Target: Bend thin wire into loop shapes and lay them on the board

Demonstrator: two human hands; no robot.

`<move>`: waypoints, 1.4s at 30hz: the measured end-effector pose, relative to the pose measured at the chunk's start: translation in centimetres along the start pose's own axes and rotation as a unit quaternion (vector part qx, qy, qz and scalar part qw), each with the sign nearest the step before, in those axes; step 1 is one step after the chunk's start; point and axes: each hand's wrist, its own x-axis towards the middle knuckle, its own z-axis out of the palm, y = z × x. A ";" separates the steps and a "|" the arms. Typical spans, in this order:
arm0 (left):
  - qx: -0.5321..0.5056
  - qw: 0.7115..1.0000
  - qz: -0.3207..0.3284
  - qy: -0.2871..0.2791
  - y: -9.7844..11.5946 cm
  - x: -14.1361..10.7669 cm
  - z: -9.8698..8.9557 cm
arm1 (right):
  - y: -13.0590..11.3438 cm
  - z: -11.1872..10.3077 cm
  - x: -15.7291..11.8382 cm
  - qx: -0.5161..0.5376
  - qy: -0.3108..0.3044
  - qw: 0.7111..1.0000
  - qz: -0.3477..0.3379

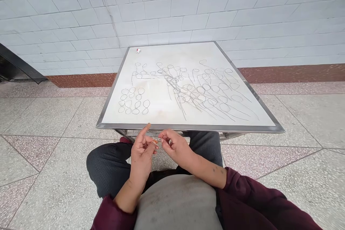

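Observation:
Just off the table's near edge, my left hand pinches a thin wire between thumb and fingers, with the index finger stretched upward. Close beside it, my right hand has its thumb and fingertips closed on the same wire. The wire is so fine that its full shape does not show. On the table's left part lie several wires bent into figure-eights. Across the middle and right is a loose spread of wires with one round loop and a long straight tail.
The white tabletop has a metal rim and stands against a tiled wall. A small red and white object sits at its far left corner. My legs are under and beside the near edge. Speckled stone floor surrounds the table.

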 end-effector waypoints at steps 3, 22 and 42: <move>0.017 1.000 0.013 -0.007 -0.1 -0.1 -0.1 | 0.0 0.2 -0.1 -0.035 0.008 0.999 -0.025; -0.001 1.000 0.015 -0.013 0.1 -0.4 -1.8 | 0.3 -0.2 -0.3 0.184 -0.043 0.978 0.085; 0.010 0.988 -0.024 -0.150 0.6 -0.8 -2.5 | 0.2 0.3 -1.2 0.216 -0.122 0.968 0.040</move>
